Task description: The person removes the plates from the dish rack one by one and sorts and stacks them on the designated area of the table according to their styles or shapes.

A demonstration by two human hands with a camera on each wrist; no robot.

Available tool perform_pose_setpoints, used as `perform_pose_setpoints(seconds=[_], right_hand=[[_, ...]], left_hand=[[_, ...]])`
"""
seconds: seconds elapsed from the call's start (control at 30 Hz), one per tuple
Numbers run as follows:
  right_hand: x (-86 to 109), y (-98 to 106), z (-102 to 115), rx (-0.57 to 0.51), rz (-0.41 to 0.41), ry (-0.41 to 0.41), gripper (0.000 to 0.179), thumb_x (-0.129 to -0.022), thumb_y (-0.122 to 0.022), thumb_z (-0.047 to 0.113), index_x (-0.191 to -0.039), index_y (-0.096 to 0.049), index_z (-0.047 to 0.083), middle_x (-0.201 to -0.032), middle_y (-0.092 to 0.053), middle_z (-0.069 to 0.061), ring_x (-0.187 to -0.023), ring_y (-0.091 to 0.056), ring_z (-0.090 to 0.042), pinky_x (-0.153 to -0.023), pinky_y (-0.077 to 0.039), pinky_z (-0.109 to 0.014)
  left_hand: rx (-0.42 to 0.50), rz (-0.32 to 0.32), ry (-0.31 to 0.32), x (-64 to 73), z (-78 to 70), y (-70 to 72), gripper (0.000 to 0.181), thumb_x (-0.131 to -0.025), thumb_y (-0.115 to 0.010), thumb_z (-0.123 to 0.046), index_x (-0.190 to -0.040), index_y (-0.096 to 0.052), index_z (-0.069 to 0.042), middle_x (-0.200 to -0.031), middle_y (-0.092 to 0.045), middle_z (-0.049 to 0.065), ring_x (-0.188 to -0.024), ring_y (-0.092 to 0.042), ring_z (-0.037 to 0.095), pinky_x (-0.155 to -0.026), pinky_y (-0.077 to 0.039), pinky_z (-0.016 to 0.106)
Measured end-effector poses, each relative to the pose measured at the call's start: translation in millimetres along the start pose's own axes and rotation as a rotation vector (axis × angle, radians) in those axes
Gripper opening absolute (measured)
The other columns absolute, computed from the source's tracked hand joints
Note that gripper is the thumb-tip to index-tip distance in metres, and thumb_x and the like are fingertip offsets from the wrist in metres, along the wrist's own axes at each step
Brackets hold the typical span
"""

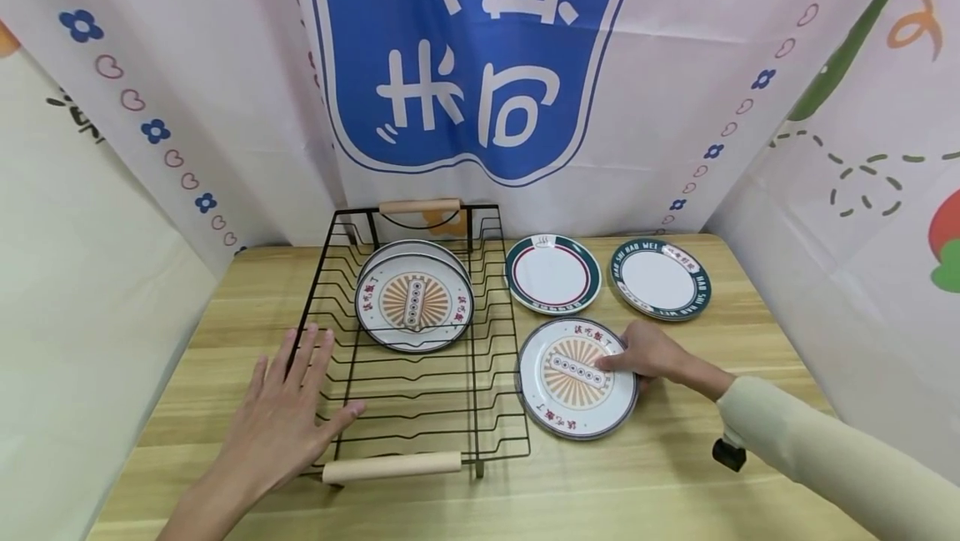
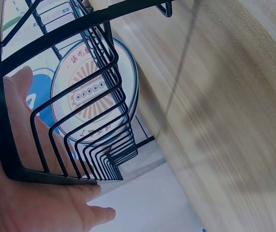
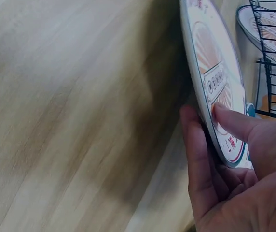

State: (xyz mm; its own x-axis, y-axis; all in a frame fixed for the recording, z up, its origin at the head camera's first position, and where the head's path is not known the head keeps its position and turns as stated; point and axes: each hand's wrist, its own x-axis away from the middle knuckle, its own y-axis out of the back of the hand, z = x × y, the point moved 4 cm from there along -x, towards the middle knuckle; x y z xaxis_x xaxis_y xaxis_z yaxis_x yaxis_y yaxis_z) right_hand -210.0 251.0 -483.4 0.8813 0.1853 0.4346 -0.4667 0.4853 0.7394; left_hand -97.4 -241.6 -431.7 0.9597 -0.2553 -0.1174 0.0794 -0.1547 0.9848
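Note:
My right hand (image 1: 651, 354) pinches the right edge of a white plate (image 1: 576, 408) with an orange sunburst design, thumb on its face and fingers underneath. In the right wrist view this plate (image 3: 209, 53) is above the wood surface, which bears a shadow. My left hand (image 1: 281, 420), fingers straight and spread, rests at the left side of a black wire dish rack (image 1: 480, 391). At the rack's far end, two plates lean one behind the other; the front plate (image 1: 375, 316) has the same sunburst print.
Two green-rimmed plates, one with a red inner ring (image 1: 553, 274) and one with lettering round its rim (image 1: 660, 281), lie on the wooden table (image 1: 675, 474) right of the rack. Wooden handles (image 1: 393, 467) cap the rack's ends. Printed cloth (image 1: 675, 41) hangs behind.

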Motion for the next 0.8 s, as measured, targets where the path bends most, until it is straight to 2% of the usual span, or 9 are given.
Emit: perform_pose_setpoints(seconds=[0.17, 0.3, 0.47, 0.63, 0.8], right_hand=[[-2.5, -8, -5, 0.029, 0.002, -0.006, 0.045, -0.088, -0.085, 0.044, -0.068, -0.066, 0.008, -0.055, -0.065, -0.004, -0.039, -0.057, -0.009, -0.041, -0.048, -0.021], [-3.2, -12, -8, 0.079, 0.007, -0.047, 0.051, -0.087, -0.084, 0.053, -0.067, -0.066, 0.010, -0.054, -0.065, -0.003, -0.042, -0.060, -0.012, -0.042, -0.046, -0.021], [-1.5, -6, -6, 0.197, 0.012, -0.066, 0.057, -0.086, -0.080, 0.064, -0.064, -0.066, 0.013, -0.053, -0.065, -0.002, -0.047, -0.060, -0.013, -0.045, -0.034, -0.022], [-0.9, 15, 11, 0.303, -0.061, 0.024, 0.056, -0.091, -0.077, 0.059, -0.060, -0.065, 0.013, -0.051, -0.060, 0.002, -0.047, -0.050, -0.011, -0.047, -0.028, -0.023], [1.2, 38, 42, 0.376, -0.135, 0.107, 0.047, -0.094, -0.077, 0.053, -0.068, -0.070, 0.014, -0.055, -0.060, 0.004, -0.052, -0.052, -0.013, -0.047, -0.032, -0.025]], left_hand=[[0.002, -0.004, 0.002, 0.5, -0.2, -1.0, 0.104, -0.101, -0.054, -0.069, -0.170, -0.011, -0.005, -0.177, -0.005, 0.021, -0.163, 0.001, 0.042, -0.128, 0.000, 0.067], [0.000, -0.013, -0.001, 0.3, 0.0, -0.7, 0.104, -0.101, -0.055, -0.068, -0.170, -0.011, -0.005, -0.177, -0.006, 0.021, -0.163, 0.001, 0.042, -0.128, 0.000, 0.067], [-0.001, -0.012, -0.002, 0.1, -1.2, 0.3, 0.104, -0.100, -0.054, -0.069, -0.170, -0.011, -0.005, -0.177, -0.005, 0.020, -0.163, 0.001, 0.042, -0.128, 0.000, 0.067], [-0.007, -0.013, -0.001, 0.1, -1.3, 0.5, 0.105, -0.100, -0.054, -0.070, -0.170, -0.011, -0.005, -0.177, -0.003, 0.019, -0.163, 0.001, 0.042, -0.128, 0.000, 0.066], [-0.006, -0.022, -0.003, 1.4, -0.9, 0.3, 0.105, -0.100, -0.055, -0.070, -0.170, -0.014, -0.004, -0.177, -0.006, 0.020, -0.163, -0.002, 0.043, -0.128, -0.001, 0.067]])
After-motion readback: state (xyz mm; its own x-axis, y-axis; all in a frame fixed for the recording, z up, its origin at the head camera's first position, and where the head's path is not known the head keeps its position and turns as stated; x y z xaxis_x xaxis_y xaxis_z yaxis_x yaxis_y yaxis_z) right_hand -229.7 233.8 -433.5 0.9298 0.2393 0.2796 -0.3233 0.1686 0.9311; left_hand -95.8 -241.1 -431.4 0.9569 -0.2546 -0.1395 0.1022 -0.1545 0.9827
